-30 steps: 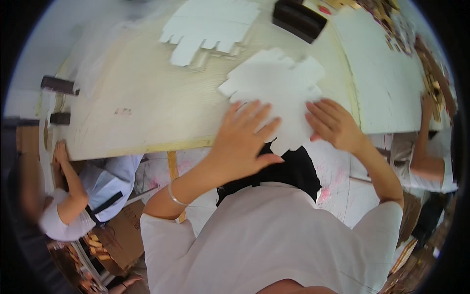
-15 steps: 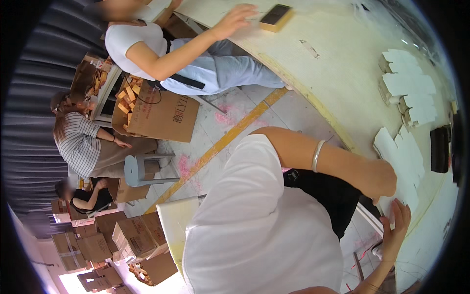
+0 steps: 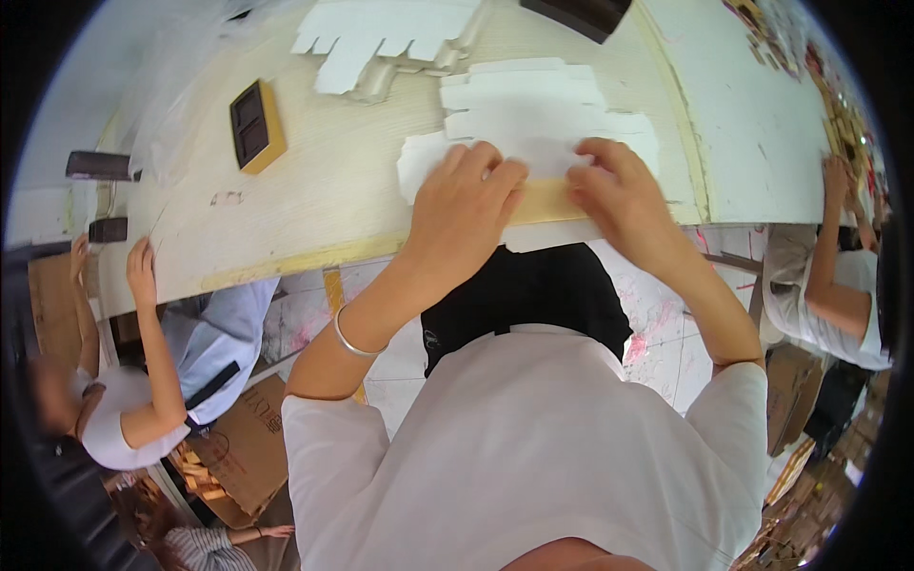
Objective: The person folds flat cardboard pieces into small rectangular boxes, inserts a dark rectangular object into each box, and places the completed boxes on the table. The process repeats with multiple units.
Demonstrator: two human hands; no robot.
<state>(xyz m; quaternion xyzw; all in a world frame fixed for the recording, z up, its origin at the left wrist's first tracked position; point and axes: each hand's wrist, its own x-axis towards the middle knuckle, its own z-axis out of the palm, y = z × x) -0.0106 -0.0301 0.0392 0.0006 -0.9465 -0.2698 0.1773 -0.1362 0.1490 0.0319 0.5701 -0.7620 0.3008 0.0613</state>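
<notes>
On the pale cream, yellow-edged desk (image 3: 324,181) lies a flat white notched cardboard sheet (image 3: 522,95), with a matte gold strip (image 3: 543,202) across its near part. The left hand (image 3: 464,205) and right hand (image 3: 626,209) sit at the strip's two ends, fingers curled; whether they pinch or merely press, I cannot tell. Dark printed characters mark the brown cardboard box (image 3: 249,433), lower left.

On table (image 3: 314,224): card sheet (image 3: 528,93) | strip (image 3: 546,204) on its 6 o'clock side | card stack (image 3: 395,21), 10 | box (image 3: 254,128), 9 | block (image 3: 588,15), 1
</notes>
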